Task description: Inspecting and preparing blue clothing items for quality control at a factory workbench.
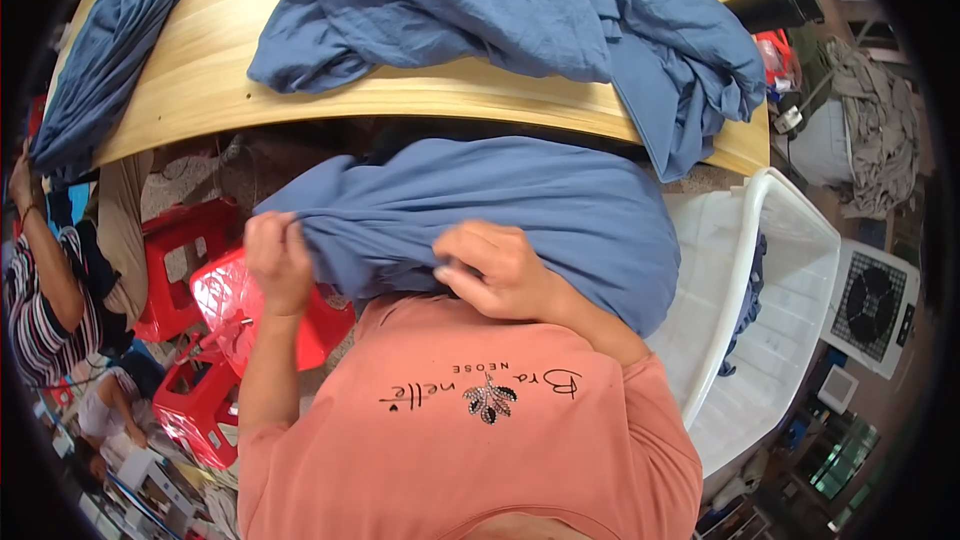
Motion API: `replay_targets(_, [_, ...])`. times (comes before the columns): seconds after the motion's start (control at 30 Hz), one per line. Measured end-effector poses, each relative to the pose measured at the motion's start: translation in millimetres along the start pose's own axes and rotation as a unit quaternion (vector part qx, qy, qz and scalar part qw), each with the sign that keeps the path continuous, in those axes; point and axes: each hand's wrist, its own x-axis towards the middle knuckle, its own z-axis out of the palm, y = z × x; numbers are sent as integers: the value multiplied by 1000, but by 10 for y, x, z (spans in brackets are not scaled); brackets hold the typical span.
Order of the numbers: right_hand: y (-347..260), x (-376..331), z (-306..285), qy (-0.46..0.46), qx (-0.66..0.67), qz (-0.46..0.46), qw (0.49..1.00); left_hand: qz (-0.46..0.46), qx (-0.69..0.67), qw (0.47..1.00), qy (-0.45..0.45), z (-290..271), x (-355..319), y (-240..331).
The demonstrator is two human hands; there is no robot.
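A large blue garment (540, 190) lies bunched across my lap, below the table's edge. Its left end is gathered in my left hand (277, 258), whose fingers are closed on the cloth. My right hand (500, 268) rests over the middle of the garment with curled fingers. Thumb and fingertips come close together there, slightly blurred, and whatever may be between them is hidden. Another blue garment (450, 15), with a small button showing, lies crumpled on the wooden table (200, 80) in front of me.
More blue cloth (125, 60) hangs over the table's left end, near another person's hand (22, 180). Red plastic stools (200, 415) stand at my left. To my right is a white plastic tub (690, 370) with dark blue cloth inside; beyond it stands a fan unit (868, 308).
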Motion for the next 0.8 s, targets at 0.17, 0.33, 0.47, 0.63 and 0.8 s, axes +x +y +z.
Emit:
replay_targets(0.17, [-140, -418, -364, -141, 180, 235, 945, 62, 55, 958, -276, -192, 380, -162])
replay_targets(0.33, [-263, -819, -705, -199, -1, 378, 904, 281, -131, 835, -455, 788, 1167, 893])
replay_targets(0.47, [-359, -1297, -762, -125, 44, 484, 865, -111, -313, 498, -801, 2043, 938, 693])
replay_targets(0.63, [-44, -1933, -269, 237, 293, 616, 692, -280, -195, 393, -854, 2366, 626, 827])
replay_targets(0.8, [-150, -1884, -252, 432, 442, 505, 602, -87, -182, 474, -857, 1652, 996, 572])
